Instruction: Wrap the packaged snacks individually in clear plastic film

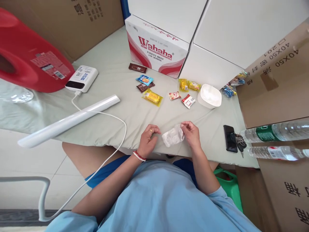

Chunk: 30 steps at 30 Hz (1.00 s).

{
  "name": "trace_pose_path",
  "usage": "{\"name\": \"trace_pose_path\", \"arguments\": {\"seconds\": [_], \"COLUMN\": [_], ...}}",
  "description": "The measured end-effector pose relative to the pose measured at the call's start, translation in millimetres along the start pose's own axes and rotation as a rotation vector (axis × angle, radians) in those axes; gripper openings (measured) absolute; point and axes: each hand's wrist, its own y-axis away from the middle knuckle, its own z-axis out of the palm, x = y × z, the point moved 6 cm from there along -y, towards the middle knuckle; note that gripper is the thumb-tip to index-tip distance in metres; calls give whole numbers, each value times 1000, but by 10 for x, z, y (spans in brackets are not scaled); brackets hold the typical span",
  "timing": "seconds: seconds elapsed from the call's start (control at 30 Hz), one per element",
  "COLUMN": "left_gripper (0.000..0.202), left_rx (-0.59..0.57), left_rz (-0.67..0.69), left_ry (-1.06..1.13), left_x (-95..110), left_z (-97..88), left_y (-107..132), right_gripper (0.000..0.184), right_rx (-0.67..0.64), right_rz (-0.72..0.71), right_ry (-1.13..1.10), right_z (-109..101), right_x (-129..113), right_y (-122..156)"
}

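My right hand (191, 133) pinches the upper right corner of a small clear plastic bag (173, 136) between thumb and fingers, just above the table's front edge. The bag looks crinkled and whitish; whether it contains anything is hard to make out. At the bag's left side is my left hand (148, 139), its fingers loosely bent and apart, with nothing in them. Beyond the hands lie a yellow snack packet (152, 97), a small cream-and-red packet (174, 95) and a red-and-white packet (188, 101). A white plastic bowl (210, 96) stands to their right.
A Wahaha water carton (156, 46) backs the table. Leftward are a white lamp tube (70, 120), its cable, a white device (82, 78) and a red jug (31, 54). Rightward lie a phone (230, 138), keys (240, 141) and water bottles (277, 132) against a cardboard box.
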Motion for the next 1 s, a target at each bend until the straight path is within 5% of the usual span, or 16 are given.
{"name": "trace_pose_path", "arguments": {"seconds": [0.1,0.23,0.4,0.5,0.57,0.7,0.8,1.0], "left_gripper": [19,30,27,34,39,41,43,42], "left_rx": [-11,-115,-53,-28,-38,-6,-13,-81], "left_rz": [-66,-160,-432,-542,-585,-609,-597,-512], "left_ry": [18,-65,274,506,645,759,753,635], "left_x": [103,187,-23,-93,-81,-23,14,59], "left_z": [56,264,181,74,58,88,157,214], "left_y": [-15,-3,-43,-85,-97,-80,-57,-32], "right_gripper": [32,32,52,42,37,34,30,30], "right_rx": [102,71,-302,-428,-310,147,156,-319], "right_rz": [-88,-138,-10,51,55,-56,-124,-157], "right_ry": [134,142,52,64,65,51,94,197], "right_z": [21,151,102,-109,-311,-618,-416,435], "right_x": [-70,-193,-241,-194,-150,-176,-274,-262], "right_y": [137,216,154,111,38,7,156,421]}}
